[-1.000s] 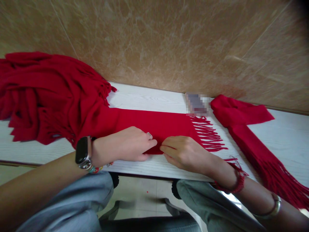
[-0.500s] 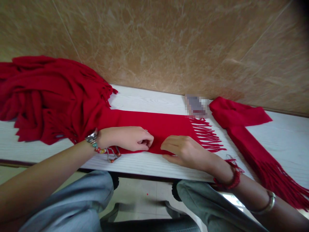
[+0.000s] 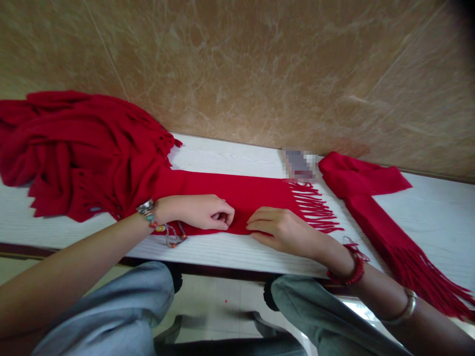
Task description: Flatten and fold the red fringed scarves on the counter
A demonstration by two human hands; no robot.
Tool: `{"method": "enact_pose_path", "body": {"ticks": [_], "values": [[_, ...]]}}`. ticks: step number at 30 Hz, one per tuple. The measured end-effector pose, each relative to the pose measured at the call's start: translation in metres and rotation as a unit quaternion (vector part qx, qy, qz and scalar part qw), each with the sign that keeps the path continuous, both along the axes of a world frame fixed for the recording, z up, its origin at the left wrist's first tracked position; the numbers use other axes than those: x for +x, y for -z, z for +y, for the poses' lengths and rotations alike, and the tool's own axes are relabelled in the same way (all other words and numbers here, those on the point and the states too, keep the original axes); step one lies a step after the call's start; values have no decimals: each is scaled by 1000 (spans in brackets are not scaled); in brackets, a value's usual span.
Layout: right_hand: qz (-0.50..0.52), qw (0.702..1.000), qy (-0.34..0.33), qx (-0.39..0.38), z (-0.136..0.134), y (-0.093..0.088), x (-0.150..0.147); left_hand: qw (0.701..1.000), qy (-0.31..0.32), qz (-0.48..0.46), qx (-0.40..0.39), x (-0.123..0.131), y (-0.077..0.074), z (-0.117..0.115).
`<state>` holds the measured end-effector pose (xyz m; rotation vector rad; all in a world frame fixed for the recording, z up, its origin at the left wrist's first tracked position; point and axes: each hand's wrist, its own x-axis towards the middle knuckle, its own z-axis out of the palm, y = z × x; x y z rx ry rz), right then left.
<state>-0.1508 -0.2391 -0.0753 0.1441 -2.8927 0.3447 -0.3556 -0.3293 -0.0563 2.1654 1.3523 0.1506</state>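
A red fringed scarf (image 3: 233, 187) lies flat along the white bench top, its tassels (image 3: 315, 207) pointing right. Over its near edge, my left hand (image 3: 198, 211) is closed with the fingers curled, the thumb and forefinger pinched at the cloth. Just to the right, my right hand (image 3: 284, 230) bends its fingers down onto the same edge, thumb beneath them. A small gap separates the two hands. The exact grip under the fingertips is partly hidden.
A heap of red fringed cloth (image 3: 92, 148) covers the left of the white bench (image 3: 222, 153). Another red scarf (image 3: 374, 222), folded over, lies at right. A blurred-out flat object (image 3: 300, 164) sits by the tassels. Behind stands a brown marbled wall (image 3: 237, 69).
Both hands stay at the scarf's near edge with almost the same finger pose. The view has shifted slightly; the cloths lie as before.
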Motion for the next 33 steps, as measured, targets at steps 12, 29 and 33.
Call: {"method": "enact_pose_path", "body": {"ticks": [12,29,33], "values": [[11,999,-11,-46,4,3,0,998,20,50,44,5,-1,-2],[114,982,-86,122,0,10,7,983,50,119,127,14,0,-14],[110,983,-99,111,3,10,7,987,57,102,106,12,-2,-11]]}}
